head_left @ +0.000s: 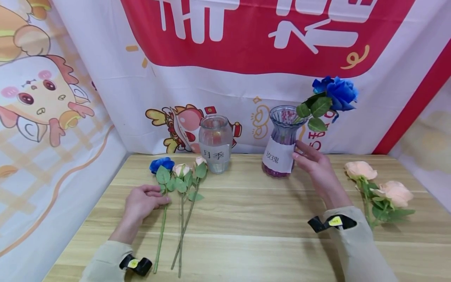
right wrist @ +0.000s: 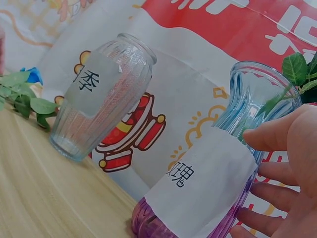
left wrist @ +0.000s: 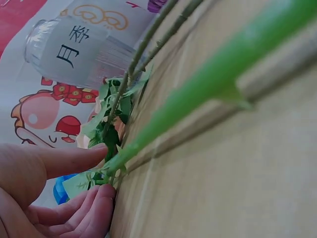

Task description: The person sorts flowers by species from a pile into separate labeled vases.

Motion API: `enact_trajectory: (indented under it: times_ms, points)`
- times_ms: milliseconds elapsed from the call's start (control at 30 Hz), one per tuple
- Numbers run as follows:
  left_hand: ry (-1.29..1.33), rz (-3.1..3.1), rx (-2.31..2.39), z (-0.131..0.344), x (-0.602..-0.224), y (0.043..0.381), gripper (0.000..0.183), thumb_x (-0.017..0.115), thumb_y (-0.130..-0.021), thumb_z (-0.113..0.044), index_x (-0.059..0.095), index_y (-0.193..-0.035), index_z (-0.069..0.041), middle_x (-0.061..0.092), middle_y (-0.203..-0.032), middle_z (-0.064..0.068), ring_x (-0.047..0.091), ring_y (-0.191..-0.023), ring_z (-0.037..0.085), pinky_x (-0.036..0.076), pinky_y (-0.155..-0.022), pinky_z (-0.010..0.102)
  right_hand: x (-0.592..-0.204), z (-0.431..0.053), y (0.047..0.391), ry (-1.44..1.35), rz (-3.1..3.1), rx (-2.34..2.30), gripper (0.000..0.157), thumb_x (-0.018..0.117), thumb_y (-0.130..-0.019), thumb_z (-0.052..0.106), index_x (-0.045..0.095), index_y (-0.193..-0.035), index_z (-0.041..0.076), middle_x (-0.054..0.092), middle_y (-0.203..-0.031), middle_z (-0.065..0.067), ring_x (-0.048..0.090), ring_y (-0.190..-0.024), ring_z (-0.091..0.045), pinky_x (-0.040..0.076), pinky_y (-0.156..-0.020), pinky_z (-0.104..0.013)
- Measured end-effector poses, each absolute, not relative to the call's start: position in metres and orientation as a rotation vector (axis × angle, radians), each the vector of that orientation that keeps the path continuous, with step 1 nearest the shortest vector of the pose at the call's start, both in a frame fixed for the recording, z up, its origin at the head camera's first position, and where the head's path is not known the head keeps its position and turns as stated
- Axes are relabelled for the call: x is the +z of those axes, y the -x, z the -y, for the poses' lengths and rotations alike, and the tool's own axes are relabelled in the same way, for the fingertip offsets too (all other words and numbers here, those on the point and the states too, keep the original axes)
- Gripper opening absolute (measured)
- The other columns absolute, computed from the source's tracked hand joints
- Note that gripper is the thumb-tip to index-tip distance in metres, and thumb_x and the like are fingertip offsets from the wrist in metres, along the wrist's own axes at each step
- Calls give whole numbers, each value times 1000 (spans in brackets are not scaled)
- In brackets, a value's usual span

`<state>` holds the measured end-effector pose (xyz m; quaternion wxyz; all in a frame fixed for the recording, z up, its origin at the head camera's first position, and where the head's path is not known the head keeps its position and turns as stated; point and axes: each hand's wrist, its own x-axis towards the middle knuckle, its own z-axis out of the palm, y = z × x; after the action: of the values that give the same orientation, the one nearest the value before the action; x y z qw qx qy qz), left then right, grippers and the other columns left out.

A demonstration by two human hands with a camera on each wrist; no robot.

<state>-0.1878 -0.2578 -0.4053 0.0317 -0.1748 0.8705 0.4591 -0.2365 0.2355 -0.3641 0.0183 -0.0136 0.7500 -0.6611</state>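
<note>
My left hand (head_left: 142, 200) is at a blue rose (head_left: 162, 165) lying on the table, thumb and fingers on either side of its green stem (left wrist: 193, 104). In the left wrist view a small gap shows between fingertips and stem. Two pale pink roses (head_left: 181, 170) with crossed stems lie just right of it. My right hand (head_left: 315, 166) touches the side of a flared glass vase (right wrist: 247, 101) with a purple base and a white label, its fingers fairly straight. Another blue rose (head_left: 341, 93) stands in that vase, leaning right.
A clear ribbed glass jar (head_left: 215, 137) with a white label stands at the back, left of the vase. Two peach roses (head_left: 394, 194) lie at the table's right. Behind the wooden table (head_left: 246, 219) hangs a printed cloth (head_left: 246, 90).
</note>
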Motion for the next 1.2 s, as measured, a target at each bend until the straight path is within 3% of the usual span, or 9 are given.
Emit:
enact_trajectory:
  times_ms: [133,233,367,467,600,733,967,1067,1200]
  points:
    - [486,-2736,1278,257,-404,186,71,94,-79,-28,62,-137,-1,81,-112,13,66,-123,42,45,-110,60,-364,-235,236,47,-2324,-2060,72,59,-109,30,24,-170,13,25,-178,-5,30,-161,-31,27,-133,-55]
    - [477,-2745,1248,256,-404,186,71,94,-79,-27,62,-137,-1,82,-111,12,63,-127,46,43,-113,63,-364,-235,236,50,-2324,-2062,73,60,-109,31,24,-170,13,25,-178,-5,29,-161,-30,26,-133,-55]
    - [471,-2754,1238,255,-403,187,70,94,-78,-24,62,-136,-2,82,-109,12,71,-116,40,48,-107,59,-364,-236,237,57,-2328,-2063,74,60,-108,32,24,-170,12,24,-178,-5,27,-162,-30,26,-133,-55]
    - [466,-2747,1264,254,-403,187,68,94,-78,-19,62,-135,-1,82,-106,12,78,-91,27,59,-91,44,-364,-237,237,60,-2329,-2059,74,60,-108,33,24,-170,12,24,-178,-5,27,-163,-30,26,-133,-56]
    - [479,-2702,1333,253,-404,187,64,92,-80,-12,62,-135,1,82,-104,14,77,-71,16,61,-68,29,-364,-237,237,59,-2334,-2047,73,59,-109,33,25,-170,13,24,-178,-6,28,-162,-29,26,-133,-55]
    - [508,-2653,1429,254,-406,186,62,90,-81,-10,64,-135,4,81,-109,19,78,-73,16,64,-71,29,-364,-237,237,52,-2338,-2042,71,59,-109,32,26,-169,13,26,-178,-6,32,-160,-28,27,-133,-55]
    - [565,-2525,1700,259,-408,188,58,86,-83,-5,65,-136,9,66,-139,30,77,-76,10,66,-74,27,-365,-237,237,61,-2342,-2044,72,60,-109,33,27,-169,13,26,-177,-6,31,-161,-29,28,-132,-56]
    - [586,-2473,1812,260,-405,189,55,82,-87,-2,63,-138,10,72,-128,23,76,-74,7,66,-74,25,-365,-238,238,62,-2338,-2042,72,59,-109,32,26,-169,12,25,-178,-6,29,-162,-30,28,-132,-56]
    - [595,-2377,1964,262,-401,190,58,78,-91,1,57,-144,10,78,-98,-1,76,-73,5,66,-75,24,-364,-238,237,58,-2330,-2044,71,58,-109,32,25,-169,12,24,-178,-6,28,-162,-30,27,-133,-56]
